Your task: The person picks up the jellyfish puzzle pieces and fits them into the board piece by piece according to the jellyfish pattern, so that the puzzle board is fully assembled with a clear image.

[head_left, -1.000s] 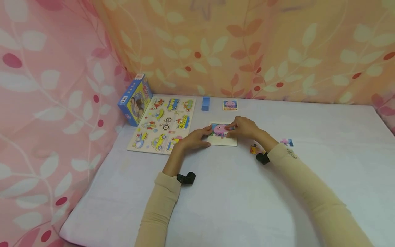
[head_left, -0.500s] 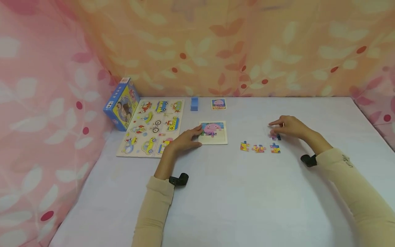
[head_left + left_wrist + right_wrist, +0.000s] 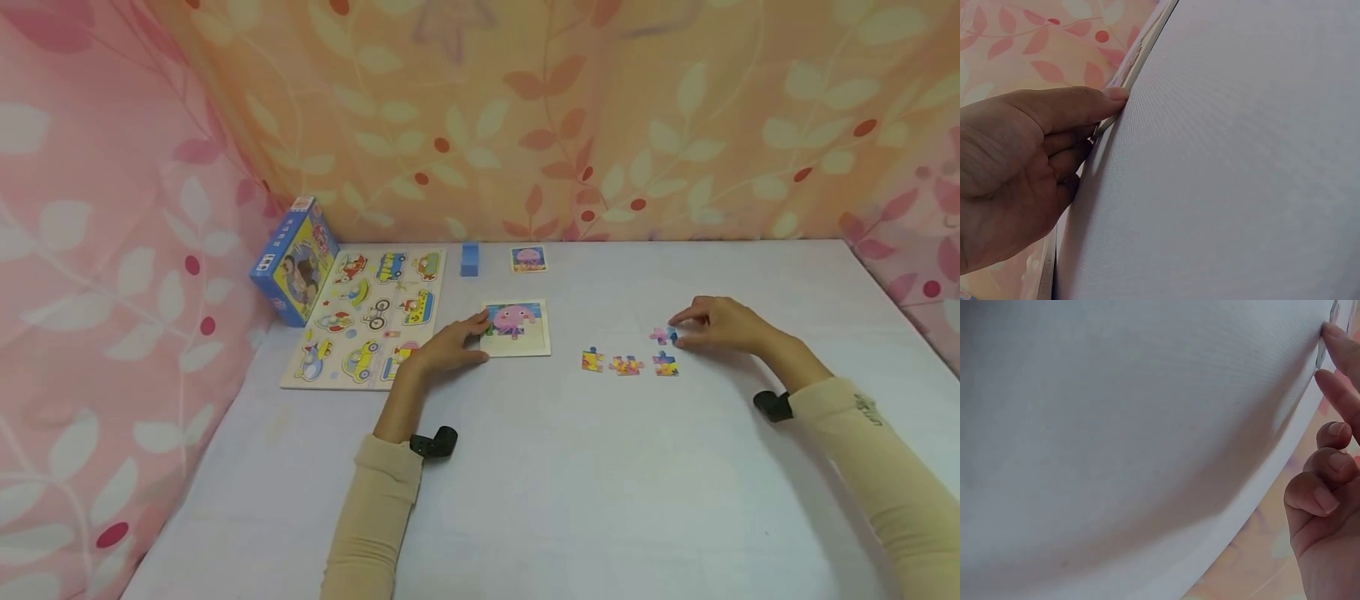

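Note:
My left hand [image 3: 448, 343] holds the left edge of a small square jigsaw board [image 3: 534, 346], thumb at its near corner and fingers at its side. Part of a pink octopus picture fills the board's upper area; its lower part is bare. The left wrist view shows the thumb [image 3: 1100, 103] on the board's thin edge. Over to the right, my right hand [image 3: 723, 323] pinches the right end of a pink and blue puzzle piece [image 3: 662, 335] on the table, between thumb and index finger. Its other fingers [image 3: 1316, 494] are curled in the right wrist view.
Loose puzzle pieces lie in a row: one yellow [image 3: 592, 361], one pink-yellow [image 3: 626, 366], one blue-yellow [image 3: 665, 365]. Behind the board are a picture card [image 3: 529, 259] and a blue block [image 3: 469, 260]. A vehicle puzzle board [image 3: 360, 333] and an upright box [image 3: 296, 262] stand left.
My right hand has left the jigsaw board, moved right, and taken hold of the pink and blue puzzle piece. My left hand has stayed at the board. The head view has shifted.

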The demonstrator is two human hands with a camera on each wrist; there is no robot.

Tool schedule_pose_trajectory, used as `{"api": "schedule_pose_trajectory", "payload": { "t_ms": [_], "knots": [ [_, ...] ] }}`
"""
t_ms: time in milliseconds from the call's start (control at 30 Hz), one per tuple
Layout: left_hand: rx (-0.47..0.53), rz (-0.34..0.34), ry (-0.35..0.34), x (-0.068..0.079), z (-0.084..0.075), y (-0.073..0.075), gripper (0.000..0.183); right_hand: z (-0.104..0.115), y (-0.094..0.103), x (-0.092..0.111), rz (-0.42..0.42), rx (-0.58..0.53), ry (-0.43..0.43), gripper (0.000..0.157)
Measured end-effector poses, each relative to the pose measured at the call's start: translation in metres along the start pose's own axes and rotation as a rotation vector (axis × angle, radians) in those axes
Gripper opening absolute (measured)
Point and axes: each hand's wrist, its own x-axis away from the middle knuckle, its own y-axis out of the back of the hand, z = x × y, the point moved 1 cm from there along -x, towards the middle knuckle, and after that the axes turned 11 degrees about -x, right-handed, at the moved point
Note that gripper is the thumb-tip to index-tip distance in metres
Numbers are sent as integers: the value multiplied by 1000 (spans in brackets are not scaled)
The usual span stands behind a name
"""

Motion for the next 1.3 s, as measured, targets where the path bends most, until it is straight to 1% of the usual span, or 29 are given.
{"api": "schedule_pose_trajectory", "payload": {
  "t_ms": [67,167,233,333,500,600,733,867,967,1067,1167,1300],
  "knots": [
    [2,1,-4,0,0,0,64,1,0,-2,-10,27,14,27],
    [15,1,-14,1,1,1,64,3,-1,-4,-2,64,4,24],
    [18,-2,-26,0,1,1,64,4,-1,-6,9,95,-11,24],
    [16,-5,-35,-1,1,0,64,6,-1,-7,20,135,-8,24],
    [17,-5,-30,-2,0,0,63,10,-1,-10,26,170,-2,24],
    [16,-6,-29,-2,0,0,63,18,-2,-17,20,163,13,23],
    [12,-9,-33,-1,-1,1,63,36,-6,-37,12,115,48,22],
    [14,-4,-25,1,-1,1,64,67,-22,-65,30,84,125,21],
    [16,2,-29,0,-1,0,64,93,-40,-85,68,89,187,22],
    [15,7,-32,0,0,-1,64,113,-59,-100,116,110,240,24],
    [8,7,-30,0,0,-1,64,126,-73,-111,149,153,277,27],
    [9,-2,-34,1,-1,2,64,133,-83,-119,156,188,266,29]
  ]
}}
